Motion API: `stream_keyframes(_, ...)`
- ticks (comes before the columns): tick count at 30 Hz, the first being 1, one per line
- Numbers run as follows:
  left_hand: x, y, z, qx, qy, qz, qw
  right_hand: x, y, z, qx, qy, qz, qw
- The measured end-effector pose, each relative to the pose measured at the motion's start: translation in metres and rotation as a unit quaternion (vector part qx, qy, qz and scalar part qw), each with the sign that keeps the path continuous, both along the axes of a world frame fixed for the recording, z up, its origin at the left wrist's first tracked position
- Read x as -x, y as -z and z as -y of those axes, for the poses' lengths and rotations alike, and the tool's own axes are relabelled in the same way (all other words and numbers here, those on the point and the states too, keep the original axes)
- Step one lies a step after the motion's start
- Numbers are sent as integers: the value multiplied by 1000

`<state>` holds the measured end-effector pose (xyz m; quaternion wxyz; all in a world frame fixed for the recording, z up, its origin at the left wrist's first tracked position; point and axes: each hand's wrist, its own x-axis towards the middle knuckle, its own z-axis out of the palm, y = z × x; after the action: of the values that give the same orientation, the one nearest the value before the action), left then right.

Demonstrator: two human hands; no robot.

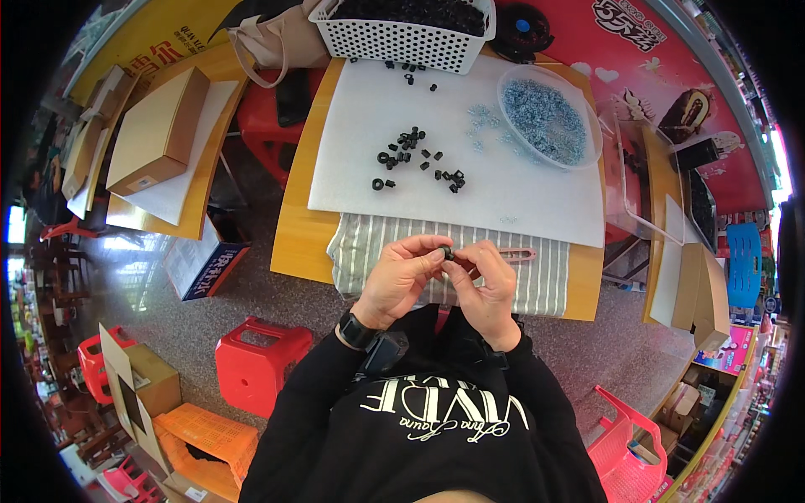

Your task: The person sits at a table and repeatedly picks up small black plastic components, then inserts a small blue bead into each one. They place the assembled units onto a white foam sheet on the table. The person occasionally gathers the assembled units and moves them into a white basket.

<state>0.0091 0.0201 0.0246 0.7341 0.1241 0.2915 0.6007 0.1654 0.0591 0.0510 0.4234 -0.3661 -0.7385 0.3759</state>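
Small black part (445,251), held above a striped cloth (360,243). The part is pinched between the thumb and index finger of the left hand (401,277); the fingers of the right hand (488,289) are drawn narrowly together at its right side, where it cannot be told whether a second piece is gripped. From its size against the fingertips, the part may be judged very light; a stiff, moulded body is suggested, unlikely to be crushed by a firm pinch but easily rolled or dropped if smooth. It is probably best taken by its outer sides, with its ends left uncovered. Beside the right hand, a pinkish slotted tool (518,254) is seen on the cloth. Farther out, loose black pieces (407,147) are scattered over a white sheet (352,109) laid on the wooden worktop (295,243). Clear bluish pieces (545,117) are contained in a translucent bowl (592,142), and more dark pieces are heaped in a perforated white basket (402,38).
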Motion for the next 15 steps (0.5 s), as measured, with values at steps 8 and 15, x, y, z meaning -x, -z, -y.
stream_keyframes(8, -1, 3, 3, 6, -3, -53, 999, 4, 0, 0, -95, -7, 86, 992)
stream_keyframes(15, -10, 13, 6, 25, -122, 17, 992, 1, -2, 2, -100, -21, 65, 993)
